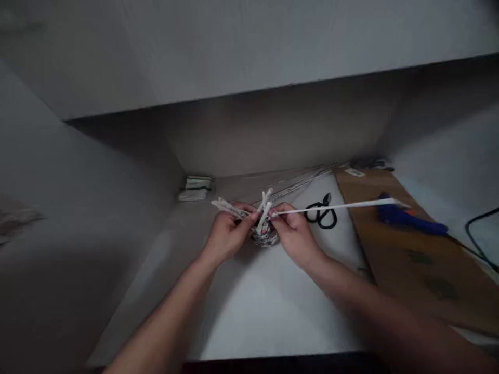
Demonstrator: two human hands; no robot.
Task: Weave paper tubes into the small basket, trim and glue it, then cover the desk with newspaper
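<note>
Near the middle of the white surface, a small woven piece (265, 238) with pale sticks rising from it sits between both hands. My left hand (233, 228) is closed on the left side of the woven piece, its thumb and fingers pinching near the upright sticks. With thumb and fingers together, my right hand (293, 231) pinches a long thin white strip (343, 205) at the piece's right side. The strip stretches out to the right, over the cardboard. Fingers partly hide the woven piece's upper edge.
Black-handled scissors (323, 214) lie right of my hands. A blue glue gun (411, 219) with a cord rests on brown cardboard (390, 259). Long thin sticks (304, 182) lie along the back wall. Small stacked packets (197, 188) stand at the back left.
</note>
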